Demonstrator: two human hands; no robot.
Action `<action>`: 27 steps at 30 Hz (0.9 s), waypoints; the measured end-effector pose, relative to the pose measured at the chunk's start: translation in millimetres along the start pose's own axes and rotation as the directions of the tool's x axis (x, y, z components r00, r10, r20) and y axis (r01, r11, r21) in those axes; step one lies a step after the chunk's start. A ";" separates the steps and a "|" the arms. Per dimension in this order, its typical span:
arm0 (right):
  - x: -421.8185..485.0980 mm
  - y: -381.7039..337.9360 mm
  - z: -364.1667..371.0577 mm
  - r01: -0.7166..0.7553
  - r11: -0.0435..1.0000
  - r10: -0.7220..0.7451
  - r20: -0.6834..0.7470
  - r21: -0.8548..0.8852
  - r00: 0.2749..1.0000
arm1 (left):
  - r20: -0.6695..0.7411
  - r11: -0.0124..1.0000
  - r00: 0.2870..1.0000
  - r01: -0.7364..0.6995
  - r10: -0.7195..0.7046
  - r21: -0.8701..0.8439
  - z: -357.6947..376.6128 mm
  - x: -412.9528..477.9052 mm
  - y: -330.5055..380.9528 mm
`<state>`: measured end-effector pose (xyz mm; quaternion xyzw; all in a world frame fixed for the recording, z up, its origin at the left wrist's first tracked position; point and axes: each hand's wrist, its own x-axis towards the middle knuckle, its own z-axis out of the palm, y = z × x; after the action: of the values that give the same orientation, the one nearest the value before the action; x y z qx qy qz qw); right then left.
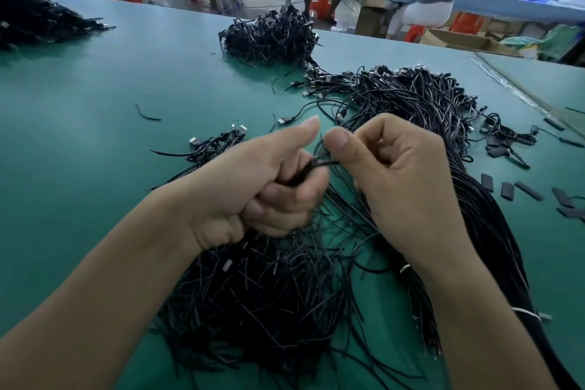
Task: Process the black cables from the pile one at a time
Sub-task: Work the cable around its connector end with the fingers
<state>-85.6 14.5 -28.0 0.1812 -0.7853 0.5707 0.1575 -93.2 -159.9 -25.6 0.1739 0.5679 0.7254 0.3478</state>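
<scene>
Now, the head view, and both hands are up over the middle of the green table (95,104). The left hand (269,187) has its fingers curled round one thin black cable (319,164), thumb sticking up free. The right hand (402,180) pinches that same cable between thumb and forefinger, its other fingers tucked in. So the cable bridges the two hands, just above the loose pile (262,294) that spreads toward the near edge.

A long bundle (427,98) sweeps from beside the right wrist up toward the far right. A tangled heap (269,38) sits close to the far edge. Just left of the left hand lies a small batch (215,142) with metal plugs showing. Short black sleeves (525,190) are scattered toward the right edge.

How will it handle? Light and limp, I'd say, with no stiffness to speak of. Grip it far from the tip and the end will likely droop away. The jacket looks smooth, so a loose pinch may slide. Best hold is near the end, hands close together, keeping the short stretch between them taut. Neighbouring strands cross it everywhere, so expect snags. Drawing it out along its own length should free it better than a jerk. What's happening at the very tip I can't tell, as the fingers hide it.
</scene>
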 end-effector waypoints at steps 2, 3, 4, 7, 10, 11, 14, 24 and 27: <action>0.0 1.0 0.5 -0.003 1.000 0.003 -0.007 -0.026 1.000 | 0.002 0.983 0.997 -0.081 0.082 -0.162 -0.7 0.8 3.3; -0.2 1.4 0.9 -0.016 0.999 0.016 0.010 -0.039 1.000 | 0.006 0.965 0.992 -0.124 0.129 -0.232 -1.5 -0.2 5.6; -0.4 2.1 1.4 -0.040 0.998 0.042 0.043 -0.047 0.998 | 0.016 0.940 0.984 -0.164 0.177 -0.298 -2.8 -1.5 7.9; -2.3 1.3 3.8 -0.118 0.990 0.131 0.214 -0.074 0.968 | 0.003 0.820 0.955 -0.253 0.297 -0.514 -2.6 -4.6 13.9; -4.4 -5.0 8.7 -0.083 0.983 0.139 0.358 -0.165 0.923 | -0.215 0.748 0.891 -0.453 0.400 -0.485 1.1 2.4 8.1; -4.8 -6.9 9.0 -0.066 0.981 0.133 0.380 -0.184 0.915 | -0.292 0.762 0.850 -0.523 0.438 -0.382 2.5 6.3 5.4; -5.0 -10.5 4.6 -0.069 0.970 0.159 0.397 -0.232 0.904 | -0.450 0.790 0.712 -0.612 0.539 -0.023 2.3 14.9 -3.4; -0.4 -9.1 -7.5 -0.017 0.997 0.017 0.004 -0.079 1.000 | -0.347 0.928 0.910 -0.096 0.229 0.361 15.7 6.2 -6.4; -0.8 -5.8 -7.6 -0.047 0.998 0.047 -0.006 0.033 0.999 | -0.225 0.983 0.964 -0.110 0.142 0.146 13.2 -0.2 0.1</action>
<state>-81.8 20.2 -21.2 0.1632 -0.7792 0.5878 0.1437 -84.6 -150.8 -21.6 0.1453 0.6395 0.7225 0.2190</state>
